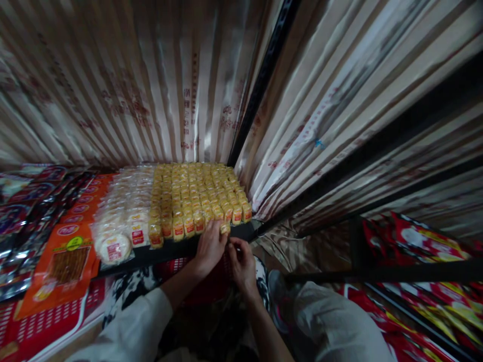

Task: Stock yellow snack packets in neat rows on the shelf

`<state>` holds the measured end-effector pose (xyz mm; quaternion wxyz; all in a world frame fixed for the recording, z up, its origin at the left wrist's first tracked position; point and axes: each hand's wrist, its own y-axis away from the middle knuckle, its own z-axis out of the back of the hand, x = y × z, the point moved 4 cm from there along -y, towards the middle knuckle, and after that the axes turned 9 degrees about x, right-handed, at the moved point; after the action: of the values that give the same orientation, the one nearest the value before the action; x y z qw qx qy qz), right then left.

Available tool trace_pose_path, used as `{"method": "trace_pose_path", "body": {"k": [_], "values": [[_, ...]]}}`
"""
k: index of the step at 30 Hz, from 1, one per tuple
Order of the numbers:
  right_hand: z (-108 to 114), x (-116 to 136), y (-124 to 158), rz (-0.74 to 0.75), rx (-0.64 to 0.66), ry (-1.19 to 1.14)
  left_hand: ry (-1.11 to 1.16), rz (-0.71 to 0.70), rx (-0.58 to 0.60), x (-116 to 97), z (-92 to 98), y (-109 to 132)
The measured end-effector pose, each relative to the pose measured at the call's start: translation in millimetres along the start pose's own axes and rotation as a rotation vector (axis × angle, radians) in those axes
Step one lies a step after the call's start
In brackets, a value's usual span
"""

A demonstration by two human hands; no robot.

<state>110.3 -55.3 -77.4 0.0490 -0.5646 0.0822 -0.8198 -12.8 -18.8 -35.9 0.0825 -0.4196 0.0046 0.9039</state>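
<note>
Rows of small yellow wrapped snacks (204, 193) stand packed together on a dark shelf (145, 255). My left hand (211, 247) is at their front edge, fingers closed around a small yellow snack packet (225, 229) at the fingertips. Just right of it and slightly lower, my right hand (243, 264) has its thumb and fingers pinched together. Whatever lies in that pinch, if anything, is too small and dim to name. Clear-wrapped white round snacks (113, 248) stand in rows left of the yellow ones.
Orange snack bags (70, 251) and dark shiny packets (28, 226) lie further left. Red plastic baskets (49, 322) stand below the shelf. A black upright post (260, 85) and striped sheeting (169, 90) close off the back. Red packets (426, 239) fill shelves at right.
</note>
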Motion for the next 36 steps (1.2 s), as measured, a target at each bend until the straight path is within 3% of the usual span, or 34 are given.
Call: {"method": "trace_pose_path", "body": {"k": [4,8,17,23,27,32,36], "values": [[7,-11,-7,0.019,0.006,0.082,-0.163,-0.033,0.059,-13,-18.8,-20],[11,-22,-17,0.056,-0.034,0.144,-0.309,-0.008,0.092,-12,-33.2,-33],[4,-34,-35,0.165,-0.065,0.184,-0.340,0.036,0.090,-7,-39.6,-43],[0,-38,-38,0.166,-0.090,0.230,-0.217,-0.080,0.002,0,-40.7,-35],[-2,-35,-41,0.202,-0.097,0.255,-0.261,-0.148,-0.036,11,-47.6,-19],[-3,-33,-44,0.184,-0.138,0.278,-0.360,-0.266,0.046,26,-63.9,-5],[-4,-35,-47,0.187,-0.118,0.298,-0.393,-0.248,0.124,32,-67.5,-8]]}}
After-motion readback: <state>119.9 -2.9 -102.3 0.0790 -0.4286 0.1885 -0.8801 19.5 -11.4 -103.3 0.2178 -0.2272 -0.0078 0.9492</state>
